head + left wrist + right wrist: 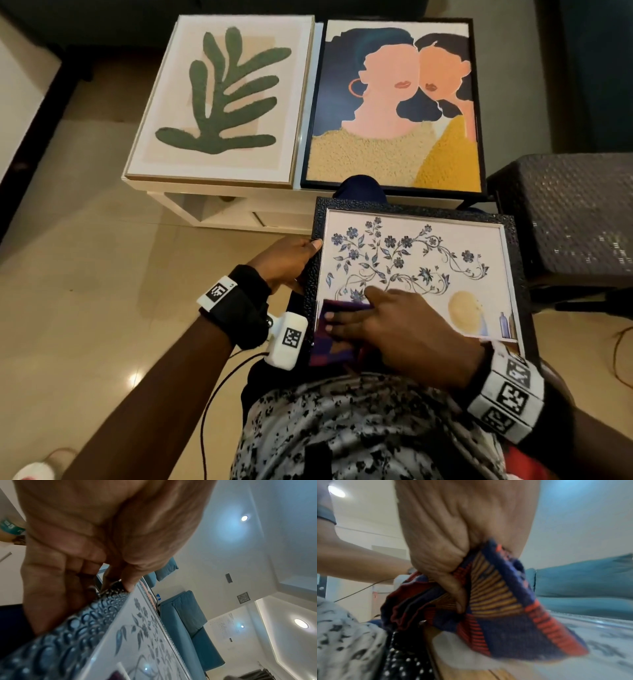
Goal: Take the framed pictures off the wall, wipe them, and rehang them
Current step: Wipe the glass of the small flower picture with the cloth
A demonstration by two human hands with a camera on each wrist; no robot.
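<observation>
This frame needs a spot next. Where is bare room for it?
The white table is crowded: leaf picture and faces picture cover its top. Free: the tiled floor left of the table, and the woven stool on the right.

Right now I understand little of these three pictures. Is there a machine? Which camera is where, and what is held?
No machine: a person works with bare hands, wearing cameras. The wide picture comes from the head; the two close ones from each wrist. The left hand grips the edge of a flower drawing in a black embossed frame. The right hand holds a blue, red and yellow woven cloth against its front. On the white low table lie a green leaf picture and a two-faces picture.
</observation>
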